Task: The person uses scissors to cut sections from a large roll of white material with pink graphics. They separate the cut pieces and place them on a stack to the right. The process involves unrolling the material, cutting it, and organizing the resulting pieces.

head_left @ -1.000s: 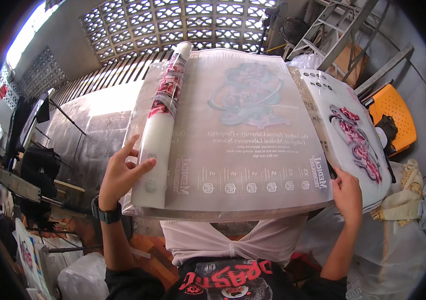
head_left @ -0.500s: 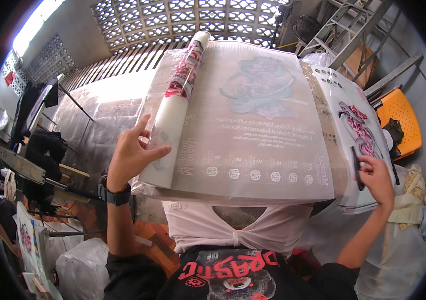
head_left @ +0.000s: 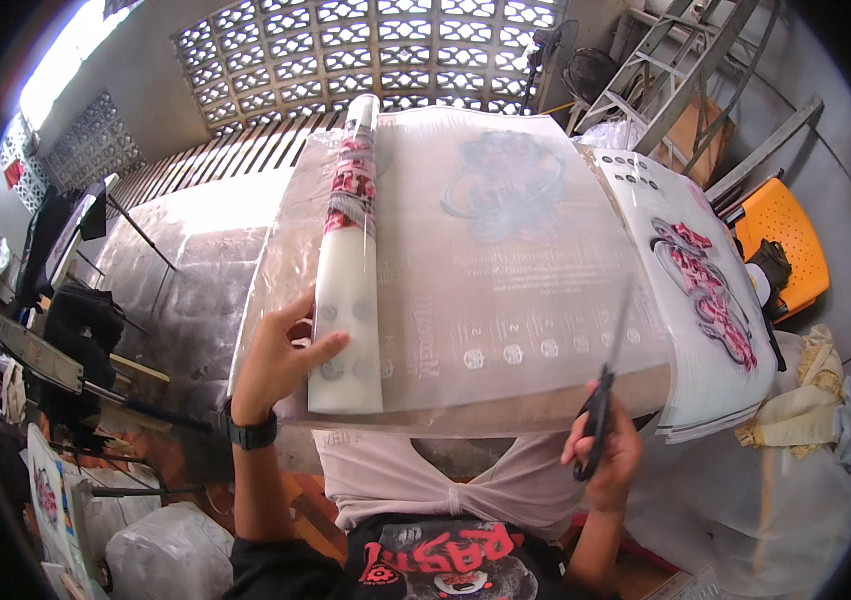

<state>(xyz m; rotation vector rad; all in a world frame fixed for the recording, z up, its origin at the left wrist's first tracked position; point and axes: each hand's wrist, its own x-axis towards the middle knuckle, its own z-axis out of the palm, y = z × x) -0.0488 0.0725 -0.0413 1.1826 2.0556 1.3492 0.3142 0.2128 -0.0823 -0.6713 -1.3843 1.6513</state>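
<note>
I see the scene in bright, even daylight that comes in through the patterned block wall (head_left: 366, 50) at the top and a blown-out white opening (head_left: 71, 50) at the upper left, where all detail is lost to glare. The glossy transfer film (head_left: 506, 260) carries a soft milky sheen and a pale hot patch glows on the plastic sheet (head_left: 216, 215) to its left, while the area beneath the board edge sits in mild shadow. My fisheye view bends straight edges toward a black circular rim, and the scissors (head_left: 601, 400) look slightly smeared.
</note>
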